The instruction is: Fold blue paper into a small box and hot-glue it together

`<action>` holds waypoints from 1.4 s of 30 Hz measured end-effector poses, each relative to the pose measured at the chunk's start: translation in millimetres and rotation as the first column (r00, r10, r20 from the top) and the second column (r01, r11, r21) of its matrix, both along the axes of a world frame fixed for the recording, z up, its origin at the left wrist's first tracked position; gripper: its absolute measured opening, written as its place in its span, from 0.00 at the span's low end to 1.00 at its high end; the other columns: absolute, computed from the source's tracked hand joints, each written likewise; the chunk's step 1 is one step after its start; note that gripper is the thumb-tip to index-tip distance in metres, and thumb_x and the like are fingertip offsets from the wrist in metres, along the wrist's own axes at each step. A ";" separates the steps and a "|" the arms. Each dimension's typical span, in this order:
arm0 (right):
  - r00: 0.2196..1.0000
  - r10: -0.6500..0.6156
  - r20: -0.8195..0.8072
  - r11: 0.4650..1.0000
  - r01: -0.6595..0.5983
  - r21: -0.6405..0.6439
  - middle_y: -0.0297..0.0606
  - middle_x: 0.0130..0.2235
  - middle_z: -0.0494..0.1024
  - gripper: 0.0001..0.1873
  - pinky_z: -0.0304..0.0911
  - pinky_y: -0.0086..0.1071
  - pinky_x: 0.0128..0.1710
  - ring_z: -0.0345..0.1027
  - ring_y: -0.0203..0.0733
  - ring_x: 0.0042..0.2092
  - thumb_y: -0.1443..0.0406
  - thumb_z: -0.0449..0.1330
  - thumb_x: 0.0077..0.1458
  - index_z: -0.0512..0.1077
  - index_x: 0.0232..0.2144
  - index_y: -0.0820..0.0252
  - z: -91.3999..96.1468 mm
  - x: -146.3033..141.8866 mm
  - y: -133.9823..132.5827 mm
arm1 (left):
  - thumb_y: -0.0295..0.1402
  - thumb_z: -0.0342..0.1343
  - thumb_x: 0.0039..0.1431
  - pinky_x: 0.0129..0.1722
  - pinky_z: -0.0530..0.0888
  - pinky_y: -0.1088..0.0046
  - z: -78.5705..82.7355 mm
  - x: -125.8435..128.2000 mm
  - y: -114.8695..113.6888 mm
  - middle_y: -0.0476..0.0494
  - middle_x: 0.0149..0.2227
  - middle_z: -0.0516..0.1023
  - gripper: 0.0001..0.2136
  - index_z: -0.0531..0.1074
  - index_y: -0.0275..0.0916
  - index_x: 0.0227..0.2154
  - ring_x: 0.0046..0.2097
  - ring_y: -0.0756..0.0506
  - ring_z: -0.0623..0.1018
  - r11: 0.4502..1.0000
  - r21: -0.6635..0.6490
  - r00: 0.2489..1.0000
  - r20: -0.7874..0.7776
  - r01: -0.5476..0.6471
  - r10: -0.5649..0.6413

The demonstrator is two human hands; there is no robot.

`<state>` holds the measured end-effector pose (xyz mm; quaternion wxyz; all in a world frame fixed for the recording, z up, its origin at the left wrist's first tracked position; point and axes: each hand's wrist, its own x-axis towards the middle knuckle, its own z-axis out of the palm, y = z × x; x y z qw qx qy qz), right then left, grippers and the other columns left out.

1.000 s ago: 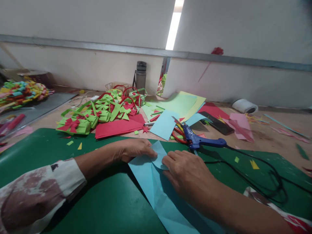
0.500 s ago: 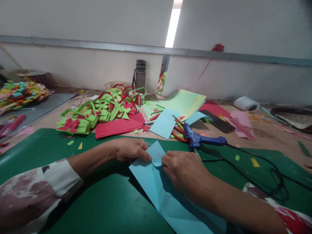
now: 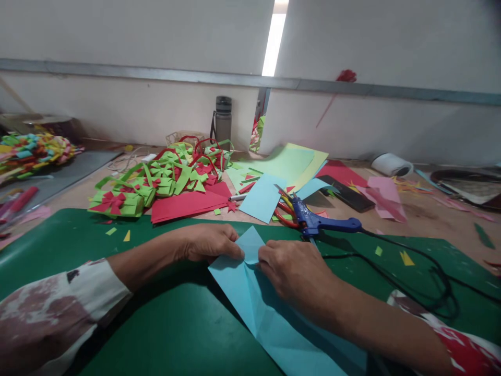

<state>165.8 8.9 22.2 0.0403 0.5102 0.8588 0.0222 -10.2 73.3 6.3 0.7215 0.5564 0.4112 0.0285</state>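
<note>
A light blue paper sheet (image 3: 250, 297) lies on the green cutting mat (image 3: 164, 334), its far corner folded up between my hands. My left hand (image 3: 209, 243) pinches the fold from the left, fingers curled onto the paper. From the right, my right hand (image 3: 291, 269) presses and pinches the same corner, its forearm lying over the sheet. Both hands are closed on the paper.
A blue glue gun (image 3: 321, 223) with a black cord (image 3: 422, 271) lies just beyond my right hand, beside scissors (image 3: 284, 209). Green and red paper baskets (image 3: 156, 180), coloured sheets (image 3: 285, 164), a phone (image 3: 346, 193), a grey bottle (image 3: 223, 119) and a tape roll (image 3: 391, 165) crowd the far table.
The folded corner of the blue paper has been drawn tighter between my fingers. Both hands stay in nearly the same place.
</note>
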 end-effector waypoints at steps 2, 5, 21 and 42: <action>1.000 -0.005 0.003 1.000 0.005 0.006 0.35 0.27 0.75 0.09 0.34 0.33 0.21 0.65 0.34 0.25 0.67 0.53 0.55 0.70 0.25 0.59 0.2 -0.7 0.6 | 0.32 0.58 0.38 0.14 0.60 0.80 -0.3 -0.1 -0.2 0.52 0.15 0.68 0.07 0.67 0.33 0.17 0.14 0.55 0.64 1.000 -0.002 1.000 0.004 0.003 -0.003; 1.000 -0.014 0.018 1.000 0.014 0.010 0.36 0.26 0.75 0.09 0.35 0.33 0.21 0.66 0.35 0.26 0.68 0.52 0.55 0.71 0.26 0.60 1.3 -2.1 1.3 | 0.32 0.58 0.38 0.13 0.60 0.80 -0.3 0.0 -0.5 0.52 0.14 0.68 0.07 0.68 0.33 0.18 0.14 0.54 0.64 1.000 -0.001 1.000 0.011 0.005 -0.005; 0.999 -0.021 0.026 1.000 0.022 -0.018 0.38 0.26 0.75 0.11 0.34 0.33 0.20 0.68 0.36 0.27 0.69 0.51 0.55 0.73 0.27 0.61 3.9 -4.1 1.5 | 0.35 0.60 0.38 0.13 0.57 0.80 2.1 2.9 -2.2 0.53 0.15 0.67 0.10 0.67 0.33 0.18 0.15 0.55 0.63 0.997 0.078 0.999 -0.047 -0.006 0.010; 0.997 -0.017 -0.078 0.999 0.014 -0.042 0.36 0.25 0.75 0.09 0.40 0.31 0.22 0.66 0.36 0.25 0.65 0.55 0.54 0.71 0.24 0.60 15.7 2.0 -6.2 | 0.32 0.54 0.43 0.16 0.52 0.79 10.4 9.4 -15.1 0.55 0.15 0.58 0.08 0.62 0.36 0.15 0.18 0.54 0.58 0.836 0.515 0.964 -0.259 0.188 -0.057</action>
